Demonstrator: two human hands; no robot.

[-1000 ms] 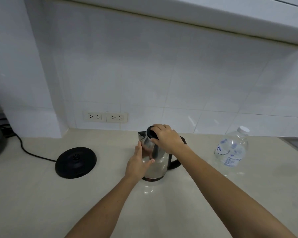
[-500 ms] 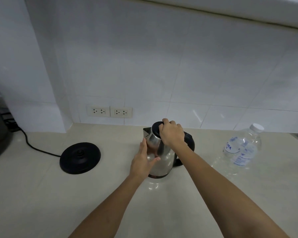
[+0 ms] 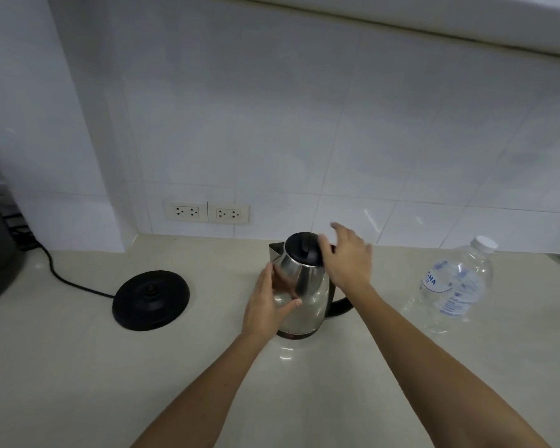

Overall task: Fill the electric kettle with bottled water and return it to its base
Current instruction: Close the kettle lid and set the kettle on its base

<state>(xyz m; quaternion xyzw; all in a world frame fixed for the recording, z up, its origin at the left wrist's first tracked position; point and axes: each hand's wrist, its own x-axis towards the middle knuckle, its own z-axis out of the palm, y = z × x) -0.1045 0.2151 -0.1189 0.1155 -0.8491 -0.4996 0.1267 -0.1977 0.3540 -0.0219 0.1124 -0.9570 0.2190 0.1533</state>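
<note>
Two hands met at the kettle (image 3: 299, 286), standing upright mid-counter (image 3: 78, 367) off its base (image 3: 151, 299). Left hand (image 3: 267, 305) pressed flat and open against the steel side, steadying rather than gripping. Right hand (image 3: 348, 258) hovered loose and spread beside the shut lid (image 3: 303, 248), holding nothing. Bottle (image 3: 455, 286), capped, stood well apart to the right, nearer the right hand. Base lay well apart to the left, nearer the left hand. Plenty of bare counter between them; wall close behind.
</note>
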